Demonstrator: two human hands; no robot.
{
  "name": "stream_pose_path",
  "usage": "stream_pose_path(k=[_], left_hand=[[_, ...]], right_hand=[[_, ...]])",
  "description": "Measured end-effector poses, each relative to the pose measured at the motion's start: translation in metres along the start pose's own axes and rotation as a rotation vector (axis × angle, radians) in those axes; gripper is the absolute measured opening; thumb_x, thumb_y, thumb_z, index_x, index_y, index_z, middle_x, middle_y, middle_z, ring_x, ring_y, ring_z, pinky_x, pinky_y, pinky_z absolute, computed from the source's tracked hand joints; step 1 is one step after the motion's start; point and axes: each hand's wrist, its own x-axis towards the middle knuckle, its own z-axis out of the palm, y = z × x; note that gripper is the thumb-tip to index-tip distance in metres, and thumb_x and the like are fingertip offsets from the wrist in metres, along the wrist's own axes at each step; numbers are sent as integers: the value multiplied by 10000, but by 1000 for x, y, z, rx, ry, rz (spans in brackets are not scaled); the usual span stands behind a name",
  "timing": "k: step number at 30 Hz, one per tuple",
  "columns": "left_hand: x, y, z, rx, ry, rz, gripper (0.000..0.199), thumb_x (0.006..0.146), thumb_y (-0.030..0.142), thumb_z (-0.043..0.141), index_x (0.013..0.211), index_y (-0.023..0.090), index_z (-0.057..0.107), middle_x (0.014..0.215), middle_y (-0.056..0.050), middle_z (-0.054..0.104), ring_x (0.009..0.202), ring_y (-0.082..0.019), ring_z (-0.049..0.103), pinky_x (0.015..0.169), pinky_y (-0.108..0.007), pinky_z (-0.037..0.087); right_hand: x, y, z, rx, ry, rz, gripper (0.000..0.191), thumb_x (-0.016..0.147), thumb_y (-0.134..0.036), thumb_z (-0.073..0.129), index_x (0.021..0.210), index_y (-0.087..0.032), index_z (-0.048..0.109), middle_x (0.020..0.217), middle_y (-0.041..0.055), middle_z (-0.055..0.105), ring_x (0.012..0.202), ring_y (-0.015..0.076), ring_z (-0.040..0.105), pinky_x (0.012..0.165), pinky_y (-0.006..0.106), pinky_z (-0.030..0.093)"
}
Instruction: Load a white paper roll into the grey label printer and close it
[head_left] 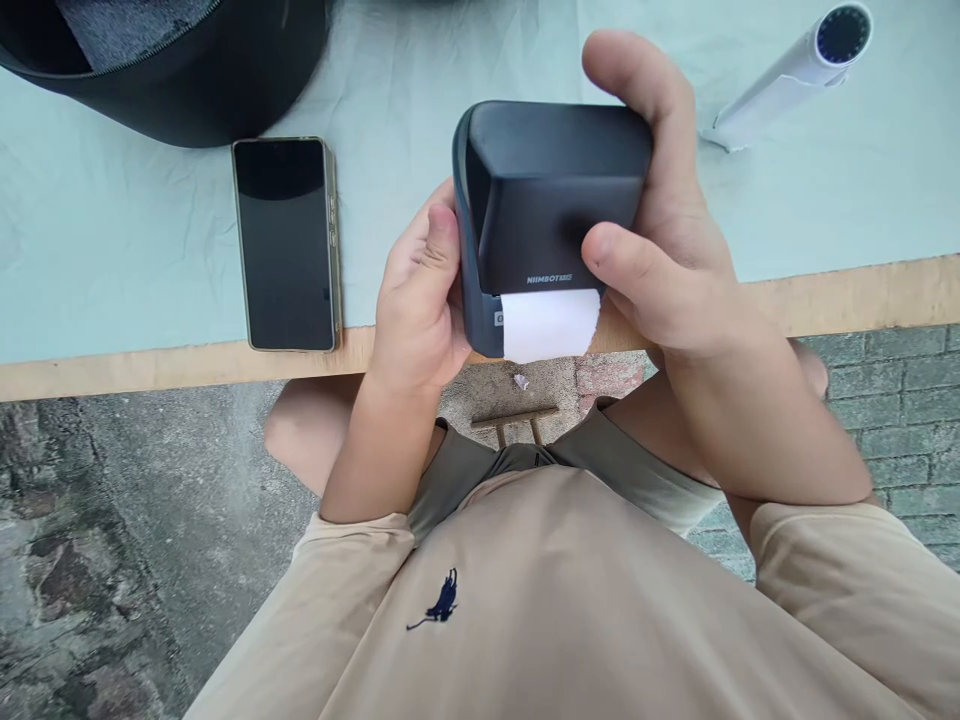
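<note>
A black label printer (559, 190) marked NIIMBOT is held up over the table's front edge. White paper (551, 325) with a torn, uneven end sticks out of its near side. My left hand (424, 300) grips the printer's left side, thumb up along the casing and the other fingers hidden behind it. On the other side, my right hand (667, 200) holds the right edge, its thumb on the printer's front face and another finger curled at the upper right corner.
A phone (285, 245) with a dark screen lies at the table's front edge, left of my hands. Behind it stands a black case (217, 80) with grey fabric inside. A white paper roll (795, 85) is at the back right of the cloth-covered table (825, 290).
</note>
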Motion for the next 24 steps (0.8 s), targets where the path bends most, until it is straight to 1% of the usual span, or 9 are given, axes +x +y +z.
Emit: stream_pose_path(k=[5,9,12,15,17,19,22,23,24], left_hand=[[0,1,-1,-13,-5,-28,376,863,561,467,1008,263,645,945,-30,677,1142,-244,611,1015,-405,490],[1,1,0,-30,17,-51,389,885,560,423,1015,252,622,1053,-32,661,1213,-250,572,1015,-411,495],[0,4,2,-68,-45,-69,470,886,598,354,1037,235,613,1135,-50,631,1290,-272,501,1027,-426,486],[-1,7,4,-76,-90,-75,627,837,715,271,1034,232,617,1116,-72,634,1344,-295,429,1021,-440,485],[-2,8,4,-42,-100,-65,589,780,743,394,1031,255,610,1064,-59,644,1351,-299,423,1013,-435,491],[-3,7,3,-19,-111,-58,510,741,679,555,1043,269,593,1027,-42,649,1337,-299,449,1021,-422,490],[-4,4,2,-34,-134,-49,455,748,575,640,1052,242,585,1004,-47,664,1307,-298,487,1047,-397,474],[-3,2,2,-41,-140,-34,437,762,548,641,1059,233,585,1005,-48,666,1308,-294,486,1052,-391,471],[-3,1,2,-45,-150,-15,427,772,532,637,1070,230,585,1008,-45,665,1314,-290,480,1049,-388,474]], right_hand=[[2,1,-4,-41,-26,-174,681,782,-431,623,1384,-375,310,1525,-86,201,1435,207,251,1201,347,314],[4,-4,-14,-73,-149,-147,887,721,-383,716,1446,-382,203,1557,-67,101,1372,212,337,1058,284,478],[3,-11,-21,-146,-184,-86,913,704,-356,741,1447,-396,210,1541,-71,152,1332,202,384,972,238,529],[1,-16,-22,-254,-103,-100,865,692,-401,741,1428,-385,286,1497,-75,276,1344,220,377,1008,278,521],[-2,-19,-20,-291,53,-103,848,646,-434,764,1393,-336,377,1457,-51,361,1346,258,380,1013,285,525],[-4,-23,-18,-89,140,33,810,658,-440,753,1369,-391,367,1426,-106,391,1391,254,343,947,178,534],[-2,-33,-22,275,55,307,585,815,-515,556,1319,-543,260,1352,-203,432,1409,165,321,687,1,470],[0,-37,-24,260,35,321,481,859,-552,446,1309,-531,279,1287,-184,492,1380,149,366,622,-8,450],[3,-41,-26,258,12,334,420,840,-546,470,1248,-478,392,1144,-159,577,1323,153,447,587,1,445]])
